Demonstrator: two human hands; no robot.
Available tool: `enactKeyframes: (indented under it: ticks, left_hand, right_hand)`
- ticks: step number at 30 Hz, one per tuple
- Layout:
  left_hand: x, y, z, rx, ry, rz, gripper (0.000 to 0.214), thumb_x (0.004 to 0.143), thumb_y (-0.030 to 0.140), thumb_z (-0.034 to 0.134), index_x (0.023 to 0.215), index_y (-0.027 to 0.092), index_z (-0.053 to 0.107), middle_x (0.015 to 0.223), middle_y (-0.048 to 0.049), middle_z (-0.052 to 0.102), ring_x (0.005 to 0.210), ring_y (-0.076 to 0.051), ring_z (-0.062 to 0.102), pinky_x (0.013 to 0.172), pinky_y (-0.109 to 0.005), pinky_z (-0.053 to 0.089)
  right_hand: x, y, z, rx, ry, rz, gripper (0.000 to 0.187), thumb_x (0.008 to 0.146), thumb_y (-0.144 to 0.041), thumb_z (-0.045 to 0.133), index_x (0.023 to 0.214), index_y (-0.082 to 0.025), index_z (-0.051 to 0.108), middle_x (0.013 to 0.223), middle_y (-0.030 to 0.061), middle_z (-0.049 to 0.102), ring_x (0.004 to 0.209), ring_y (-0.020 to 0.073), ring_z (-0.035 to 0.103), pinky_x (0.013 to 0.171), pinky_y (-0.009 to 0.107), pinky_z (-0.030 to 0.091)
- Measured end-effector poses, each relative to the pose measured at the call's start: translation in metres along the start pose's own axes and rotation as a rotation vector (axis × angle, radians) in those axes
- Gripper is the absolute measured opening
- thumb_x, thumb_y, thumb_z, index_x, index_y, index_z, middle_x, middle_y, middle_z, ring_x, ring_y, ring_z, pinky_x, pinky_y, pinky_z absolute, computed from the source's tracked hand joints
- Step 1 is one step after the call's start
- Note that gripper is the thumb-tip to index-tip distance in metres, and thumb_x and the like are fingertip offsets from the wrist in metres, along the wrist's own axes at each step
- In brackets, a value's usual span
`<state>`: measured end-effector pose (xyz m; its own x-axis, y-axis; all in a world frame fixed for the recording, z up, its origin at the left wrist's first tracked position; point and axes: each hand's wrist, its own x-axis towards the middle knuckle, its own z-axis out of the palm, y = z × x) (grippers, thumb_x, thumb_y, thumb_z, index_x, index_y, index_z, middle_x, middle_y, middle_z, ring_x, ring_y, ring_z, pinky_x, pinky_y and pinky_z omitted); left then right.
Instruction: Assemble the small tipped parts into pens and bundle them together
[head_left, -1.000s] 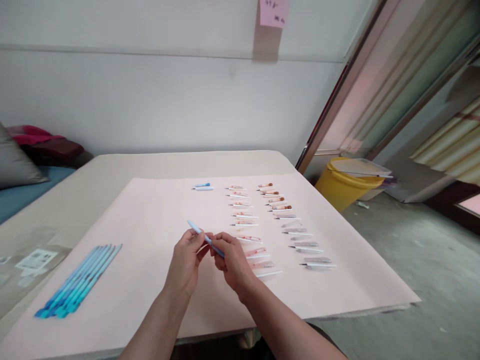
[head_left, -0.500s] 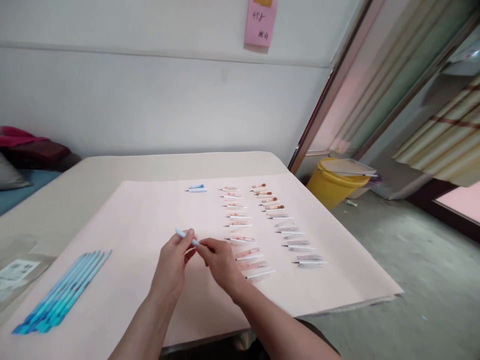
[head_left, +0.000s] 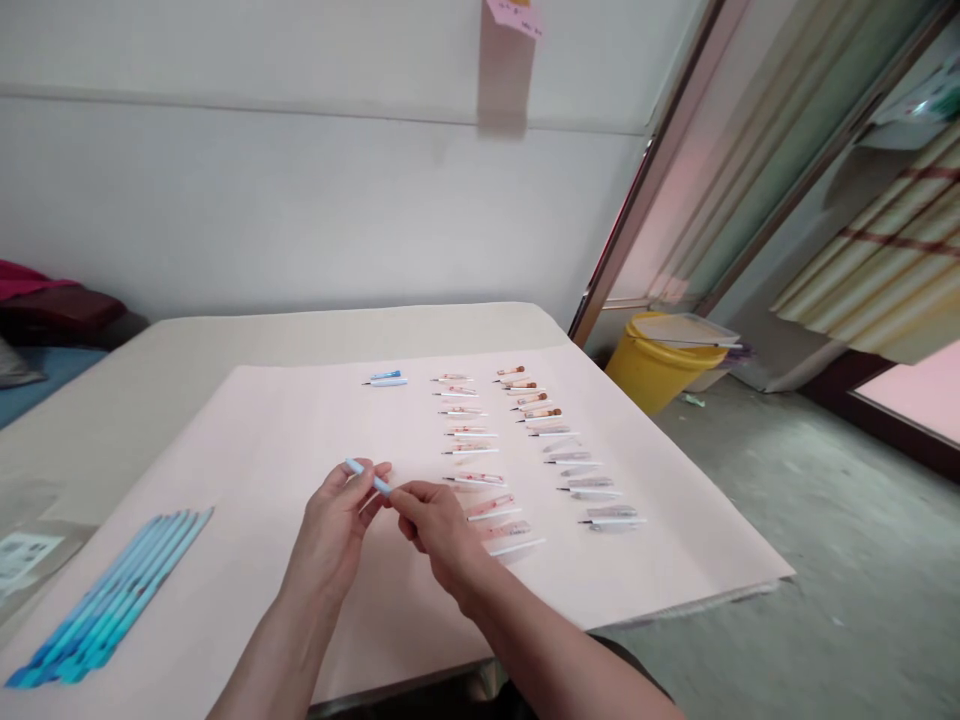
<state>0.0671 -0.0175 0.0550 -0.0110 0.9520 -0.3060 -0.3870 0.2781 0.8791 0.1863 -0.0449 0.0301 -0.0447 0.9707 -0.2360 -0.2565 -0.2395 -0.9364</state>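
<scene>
- I noted a light blue pen [head_left: 368,477] pinched between left hand [head_left: 335,528] and right hand [head_left: 435,522], above the pink sheet [head_left: 300,440].
- I judged the work partly done: rows of pen parts [head_left: 517,450] lay sorted right; the blue pen bundle [head_left: 105,600] remained untouched.
- Open sheet lay left; the table edge [head_left: 675,600] ran near on the right.
</scene>
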Motion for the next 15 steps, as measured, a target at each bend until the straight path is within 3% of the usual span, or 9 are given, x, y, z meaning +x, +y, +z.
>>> enactKeyframes:
  ticks: [3, 6, 10, 15]
  left_hand:
    - [0.0009, -0.0019, -0.0018, -0.011, 0.061, 0.06, 0.018, 0.066, 0.029, 0.072, 0.075, 0.016, 0.062, 0.079, -0.0004, 0.06, 0.075, -0.011, 0.056, 0.072, -0.025, 0.047]
    - [0.0031, -0.0032, -0.004, 0.015, 0.075, 0.048, 0.023, 0.063, 0.026, 0.074, 0.082, 0.015, 0.065, 0.079, -0.0019, 0.062, 0.073, -0.011, 0.057, 0.073, -0.025, 0.046]
    - [0.0052, -0.004, -0.0053, 0.042, 0.02, 0.053, 0.03, 0.065, 0.026, 0.072, 0.091, 0.015, 0.062, 0.085, -0.0064, 0.066, 0.074, -0.014, 0.059, 0.075, -0.029, 0.047]
    - [0.0035, -0.0028, -0.0037, 0.053, -0.082, 0.053, 0.029, 0.068, 0.027, 0.069, 0.093, 0.016, 0.06, 0.089, -0.0078, 0.067, 0.075, -0.014, 0.059, 0.078, -0.031, 0.046]
  right_hand:
    - [-0.0027, -0.0001, 0.0022, -0.117, 0.029, -0.06, 0.03, 0.075, -0.04, 0.059, 0.061, -0.014, 0.058, 0.049, -0.0054, 0.042, 0.047, 0.006, 0.031, 0.046, 0.023, 0.02]
    - [-0.0033, -0.001, 0.0007, -0.015, -0.034, 0.021, 0.026, 0.076, -0.04, 0.058, 0.074, -0.014, 0.063, 0.049, -0.0058, 0.042, 0.045, 0.0056, 0.028, 0.044, 0.023, 0.016]
    - [-0.0011, -0.0016, -0.0036, 0.192, -0.144, 0.143, 0.032, 0.075, -0.045, 0.06, 0.083, -0.014, 0.062, 0.048, -0.0067, 0.041, 0.041, 0.004, 0.022, 0.041, 0.022, 0.009]
    - [0.0034, 0.0025, -0.0051, 0.226, -0.145, 0.168, 0.034, 0.074, -0.045, 0.061, 0.086, -0.014, 0.063, 0.045, -0.0079, 0.038, 0.038, 0.0039, 0.02, 0.04, 0.022, 0.008]
